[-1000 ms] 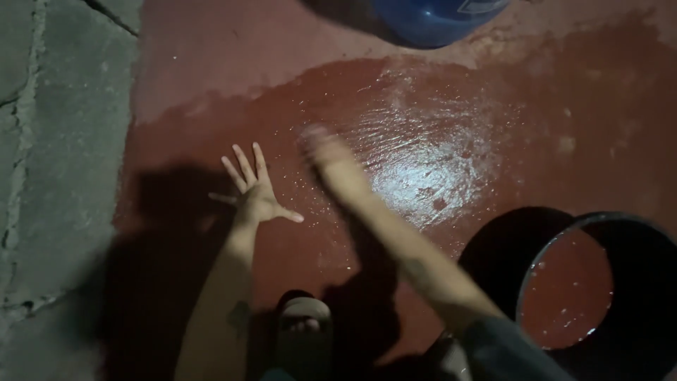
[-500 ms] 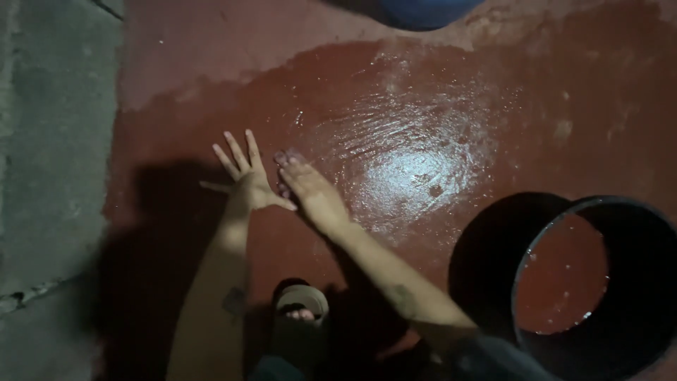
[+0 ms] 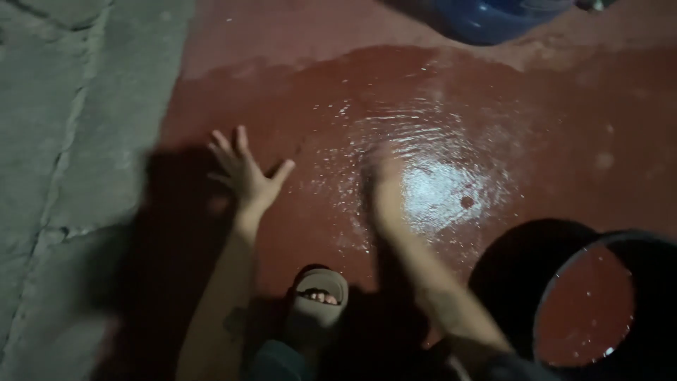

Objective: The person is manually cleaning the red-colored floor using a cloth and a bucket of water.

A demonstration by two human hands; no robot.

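Left hand [image 3: 245,174] open, fingers spread wide, palm down flat on the red floor [image 3: 296,42], holding nothing. It sits just left of the puddle's edge. Right hand [image 3: 384,176] is motion-blurred; can't tell if fingers are apart or together, nothing seen in it. It lies in the puddle [image 3: 430,176], a shiny wet patch spread over the red floor, with rippled water and a bright glare spot just right of the hand. Below, between the two forearms, a foot in a grey sandal [image 3: 319,303], toes showing. Lower right, a dark bucket [image 3: 638,241] stands on the floor, reddish water inside, well apart from both hands. Top edge, part of a blue tub [image 3: 486,17]. Left side is grey concrete [image 3: 63,120] with cracks.
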